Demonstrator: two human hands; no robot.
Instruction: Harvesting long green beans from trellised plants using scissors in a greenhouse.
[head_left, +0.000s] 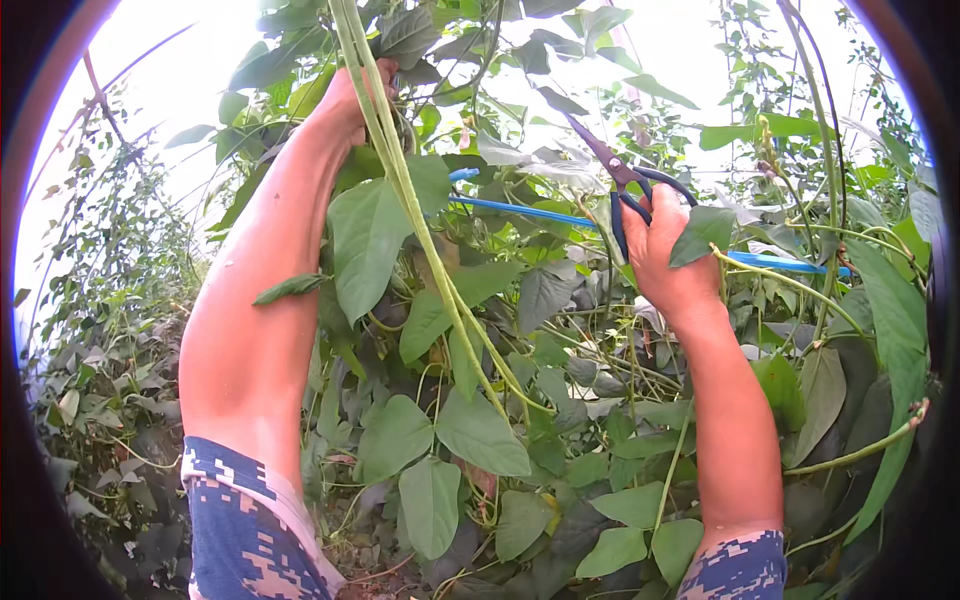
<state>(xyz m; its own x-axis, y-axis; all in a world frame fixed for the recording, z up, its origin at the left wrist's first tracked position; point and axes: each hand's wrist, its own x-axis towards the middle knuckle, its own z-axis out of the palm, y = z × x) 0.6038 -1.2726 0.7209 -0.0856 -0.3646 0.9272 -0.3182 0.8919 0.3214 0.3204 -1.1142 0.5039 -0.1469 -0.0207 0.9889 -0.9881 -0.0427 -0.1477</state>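
Observation:
At the top, my left hand (360, 90) is raised among the leaves; its fingers are mostly hidden, so whether it grips anything cannot be told. Long green yard-long beans (424, 232) hang down in front of that wrist, reaching the middle of the view. My right hand (667, 259) holds a pair of black-handled scissors (616, 166) by the loops. Their dark blades point up and to the left, apart from the beans. A green leaf (703, 234) overlaps the back of the right hand.
A blue strap (525, 211) runs across the vines behind the beans and the right hand. Broad leaves (480, 431) fill the space between my forearms. Climbing vines (112, 247) stand at far left, and a thick stem (825, 135) rises on the right.

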